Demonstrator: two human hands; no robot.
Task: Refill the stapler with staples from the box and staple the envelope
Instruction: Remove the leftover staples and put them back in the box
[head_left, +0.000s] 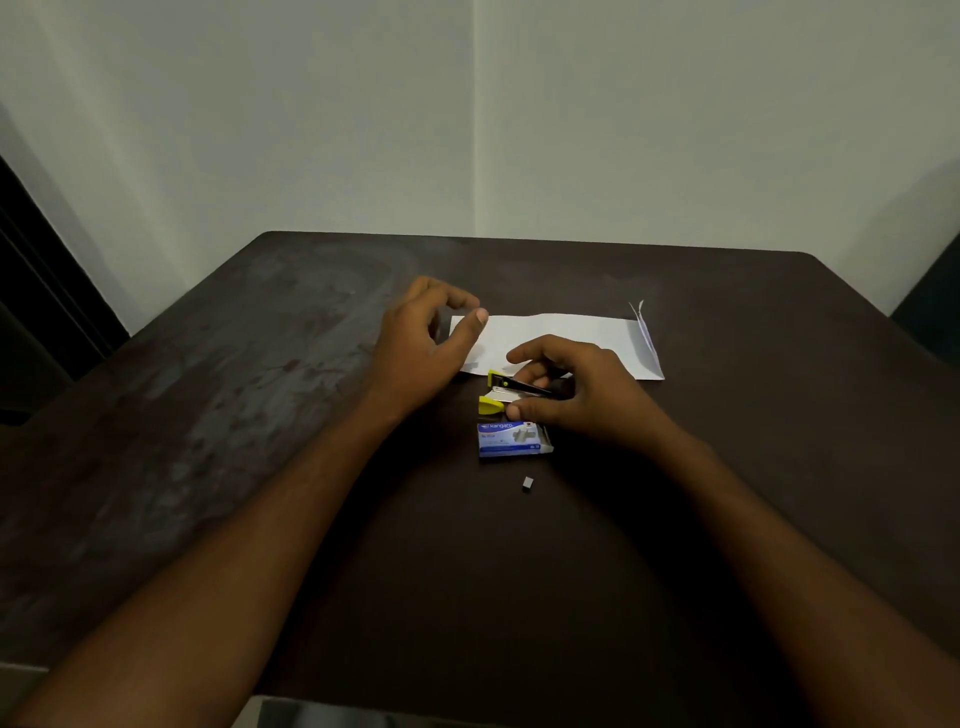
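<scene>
A small yellow and black stapler (501, 392) lies on the dark table, its top swung up from the base. My right hand (576, 389) grips its rear part. Just in front of it sits a blue staple box (511, 440), part open with staples showing at its right end. A short loose strip of staples (528, 484) lies nearer to me. The white envelope (566, 338) lies flat behind the stapler, its flap raised at the right end. My left hand (423, 345) hovers at the envelope's left end, fingers curled and apart, holding nothing that I can see.
The dark table (234, 415) ends at a far edge close to a pale wall corner. A dark door or cabinet stands at the far left.
</scene>
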